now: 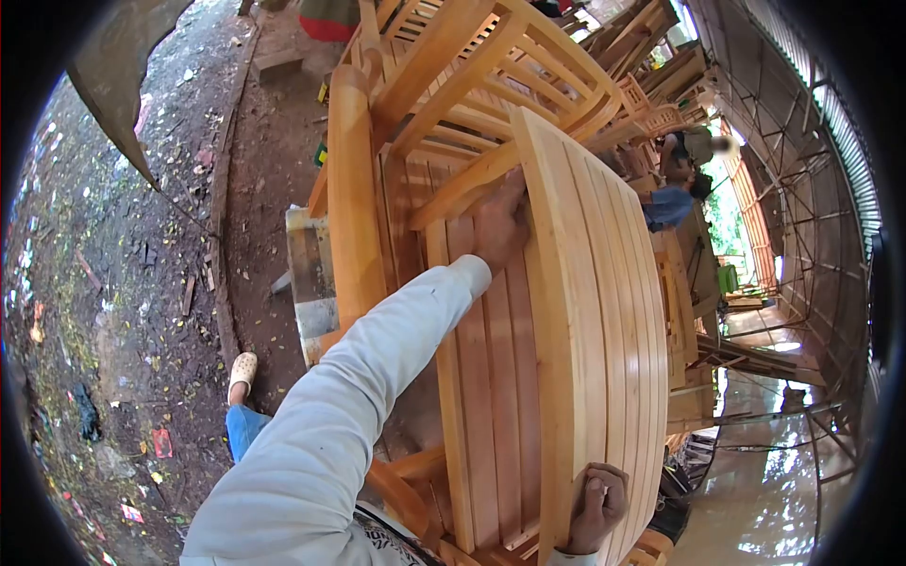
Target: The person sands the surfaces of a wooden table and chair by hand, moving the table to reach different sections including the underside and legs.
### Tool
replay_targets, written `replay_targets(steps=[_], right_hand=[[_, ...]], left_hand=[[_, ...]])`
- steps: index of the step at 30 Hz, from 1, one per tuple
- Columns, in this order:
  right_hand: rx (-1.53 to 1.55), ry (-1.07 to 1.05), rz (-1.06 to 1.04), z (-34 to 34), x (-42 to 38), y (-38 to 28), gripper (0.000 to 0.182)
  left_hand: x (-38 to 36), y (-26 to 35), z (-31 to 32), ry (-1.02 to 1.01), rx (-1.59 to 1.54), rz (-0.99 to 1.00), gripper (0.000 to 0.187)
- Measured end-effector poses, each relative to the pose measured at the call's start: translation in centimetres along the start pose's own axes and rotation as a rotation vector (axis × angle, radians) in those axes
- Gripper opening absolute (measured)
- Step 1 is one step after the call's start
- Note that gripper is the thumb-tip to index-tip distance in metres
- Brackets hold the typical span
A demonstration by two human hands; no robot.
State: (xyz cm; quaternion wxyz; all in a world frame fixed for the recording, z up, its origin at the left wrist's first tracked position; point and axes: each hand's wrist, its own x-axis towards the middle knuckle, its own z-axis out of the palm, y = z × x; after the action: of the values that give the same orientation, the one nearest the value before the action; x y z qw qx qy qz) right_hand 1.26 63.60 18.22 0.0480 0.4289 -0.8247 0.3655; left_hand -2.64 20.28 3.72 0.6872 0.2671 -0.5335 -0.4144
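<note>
The view is turned on its side, with the ground at left and the roof at right. My left hand [500,226], at the end of a long pale sleeve [359,368], reaches into the gap beside a slatted wooden panel [595,283]. Its fingers look closed near the panel's edge and a wooden rail; they are partly hidden, and I cannot make out what they hold. My right hand [600,505] is a closed fist against the near end of the panel; its grip is hidden. More wooden slats [486,377] lie beneath the panel, next to a thick rounded wooden beam [354,179].
Other slatted wooden furniture [510,71] is stacked beyond. A foot in a pale clog [243,368] stands on the dirt ground [260,189]. Littered earth [104,330] lies past a low edging. Other people [670,198] are farther back, under a metal-framed roof [793,179].
</note>
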Motion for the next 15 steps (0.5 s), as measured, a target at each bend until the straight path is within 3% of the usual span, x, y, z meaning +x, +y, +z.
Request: replay_targets(steps=[6, 12, 15], right_hand=[[-0.003, 0.021, -0.026, 0.3, 0.1, 0.2, 0.023], [0.037, 0.021, -0.014, 0.2, 0.0, 0.6, 0.023], [0.061, 0.026, -0.001, 0.1, -0.2, 0.8, 0.023]], left_hand=[[-4.8, 2.2, 0.9, -0.091, -0.31, -0.061, 0.06], [-14.2, 8.3, -2.3, -0.278, -0.127, -0.096, 0.068], [-12.4, 6.5, -0.7, -0.176, -0.1, -0.059, 0.067]])
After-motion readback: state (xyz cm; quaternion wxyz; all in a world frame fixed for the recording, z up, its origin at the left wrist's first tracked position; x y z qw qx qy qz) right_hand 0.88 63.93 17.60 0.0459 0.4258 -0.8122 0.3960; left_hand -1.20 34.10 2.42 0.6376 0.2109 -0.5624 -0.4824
